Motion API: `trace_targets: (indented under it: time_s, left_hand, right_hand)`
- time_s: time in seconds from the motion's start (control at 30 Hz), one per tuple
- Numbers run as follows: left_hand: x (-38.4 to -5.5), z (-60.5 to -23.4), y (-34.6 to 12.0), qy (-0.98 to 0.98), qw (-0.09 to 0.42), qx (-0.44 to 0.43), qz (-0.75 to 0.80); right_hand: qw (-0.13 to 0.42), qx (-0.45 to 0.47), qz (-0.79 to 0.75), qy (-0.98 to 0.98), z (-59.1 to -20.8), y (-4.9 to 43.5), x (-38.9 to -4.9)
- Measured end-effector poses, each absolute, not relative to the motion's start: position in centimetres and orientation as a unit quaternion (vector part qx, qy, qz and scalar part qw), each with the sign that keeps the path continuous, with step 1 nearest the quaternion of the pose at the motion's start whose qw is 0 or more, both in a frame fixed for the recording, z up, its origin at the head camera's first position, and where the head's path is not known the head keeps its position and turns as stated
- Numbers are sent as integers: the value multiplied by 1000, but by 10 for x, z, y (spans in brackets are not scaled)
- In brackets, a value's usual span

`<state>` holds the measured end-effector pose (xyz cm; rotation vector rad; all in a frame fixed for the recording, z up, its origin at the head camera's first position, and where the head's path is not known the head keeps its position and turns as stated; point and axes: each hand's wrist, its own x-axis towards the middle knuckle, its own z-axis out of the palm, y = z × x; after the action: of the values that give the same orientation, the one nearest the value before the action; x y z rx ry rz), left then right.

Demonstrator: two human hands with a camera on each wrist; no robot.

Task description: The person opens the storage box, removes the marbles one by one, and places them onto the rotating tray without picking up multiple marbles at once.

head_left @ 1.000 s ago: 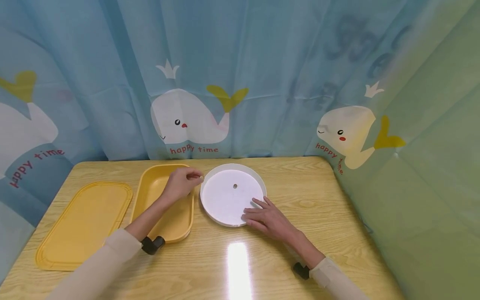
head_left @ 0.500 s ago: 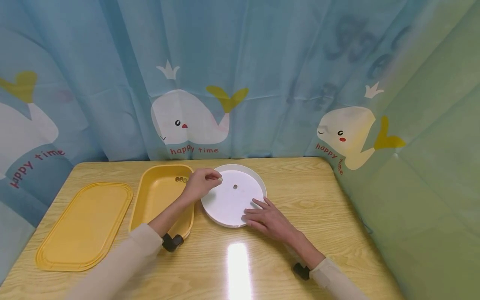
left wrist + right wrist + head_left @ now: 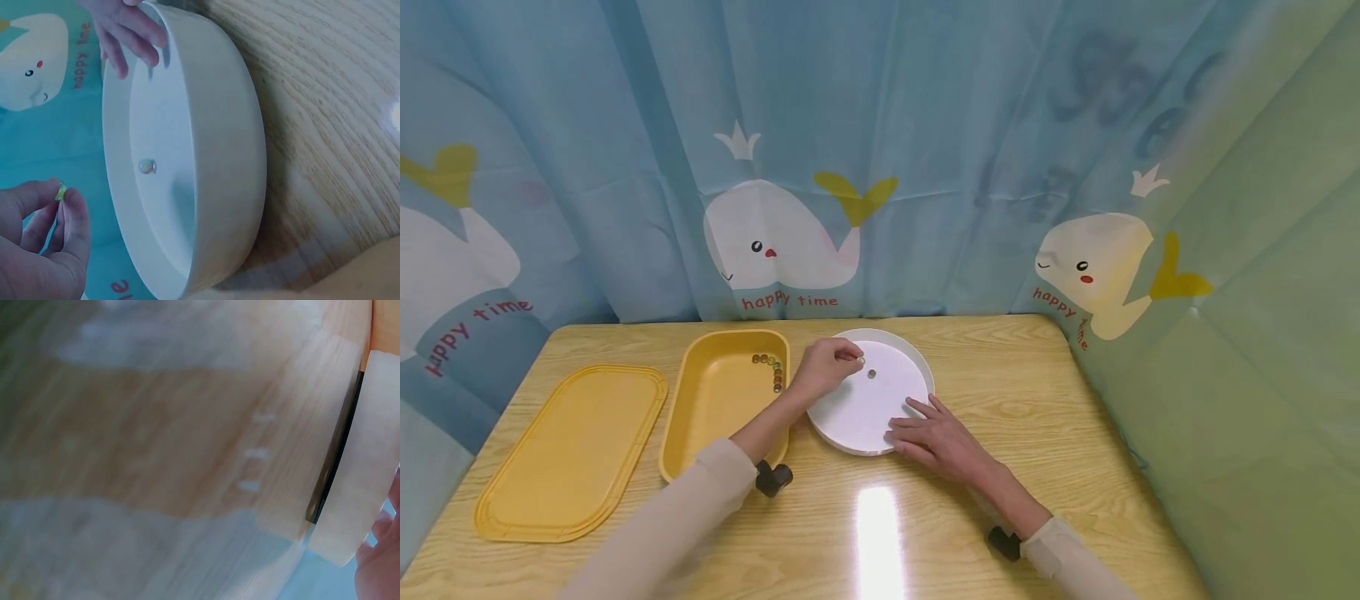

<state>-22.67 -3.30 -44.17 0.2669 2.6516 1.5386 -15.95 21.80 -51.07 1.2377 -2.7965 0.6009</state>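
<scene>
My left hand (image 3: 826, 368) is over the white round dish (image 3: 848, 421), pinching a small yellow-green glass marble (image 3: 60, 191) between thumb and fingertips. Another marble (image 3: 871, 374) lies on the dish's flat bottom, just right of and below the pinched one. My right hand (image 3: 934, 437) rests at the dish's near right rim with its fingers spread and reaching inside. Several marbles (image 3: 763, 359) line the back right corner of the yellow basin (image 3: 707, 417), left of the dish; my left forearm crosses that basin's right side. The right wrist view catches only part of the right hand.
A flat yellow lid (image 3: 572, 450) lies on the wooden table (image 3: 1000, 400), left of the basin. Behind the table hangs a blue curtain (image 3: 955, 167) with whale prints, and a green one (image 3: 1262, 417) runs along the right side.
My left hand has moved right from the basin's edge to above the dish, carrying the marble. The row of marbles in the basin has come into view. My right hand stays in place.
</scene>
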Motion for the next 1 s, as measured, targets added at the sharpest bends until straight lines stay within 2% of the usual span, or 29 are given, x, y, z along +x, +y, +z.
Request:
trace_targets:
  time_s: [0.8, 1.0]
  left_hand:
    - [-244, -462, -17, 867, 59, 48, 492]
    - [-252, -475, -17, 864, 45, 68, 497]
  right_hand:
    - [12, 398, 191, -897, -511, 218, -160]
    - [9, 396, 191, -898, -511, 218, -160]
